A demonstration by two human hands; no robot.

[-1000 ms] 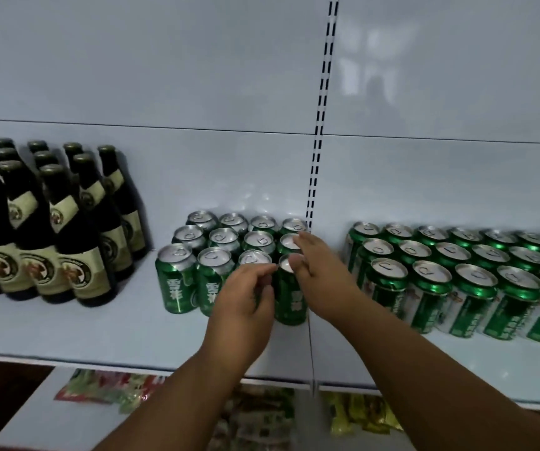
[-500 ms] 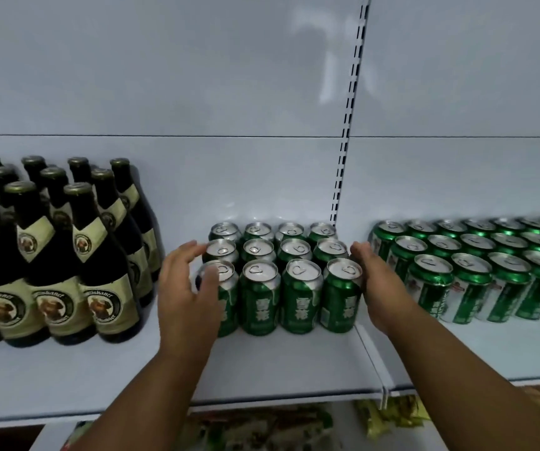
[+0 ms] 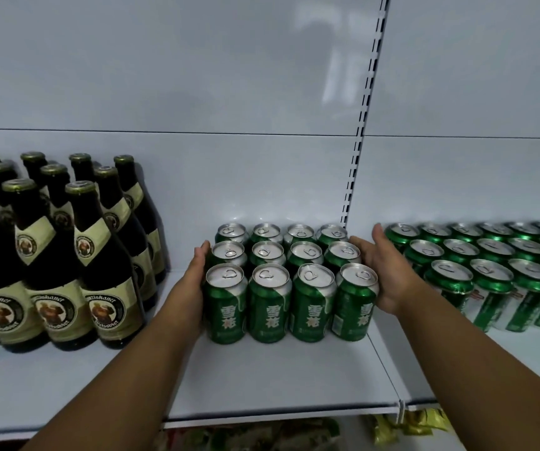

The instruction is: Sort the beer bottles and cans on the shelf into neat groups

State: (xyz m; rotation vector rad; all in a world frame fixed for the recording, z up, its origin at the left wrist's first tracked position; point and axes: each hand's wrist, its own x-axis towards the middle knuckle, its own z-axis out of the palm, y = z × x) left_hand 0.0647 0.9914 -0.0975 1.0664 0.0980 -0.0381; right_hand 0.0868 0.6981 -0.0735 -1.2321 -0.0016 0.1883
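A tight block of several green beer cans (image 3: 290,281) with silver tops stands in rows at the middle of the white shelf (image 3: 262,379). My left hand (image 3: 190,281) presses flat against the block's left side, fingers straight. On the block's right side lies my right hand (image 3: 382,271), also flat with straight fingers, so the cans sit squeezed between both palms. Dark brown beer bottles (image 3: 67,255) with cream labels stand grouped at the left. A second group of green cans (image 3: 490,271) fills the shelf to the right.
A slotted upright (image 3: 364,109) divides the white back panel behind the cans. A seam (image 3: 389,372) splits the shelf just right of the block. Packaged goods (image 3: 262,434) lie on the level below. Bare shelf lies in front of the cans.
My hands left the front cans and spread to the block's two sides, then closed in flat against it. The cans now stand in straighter rows. The camera has come closer.
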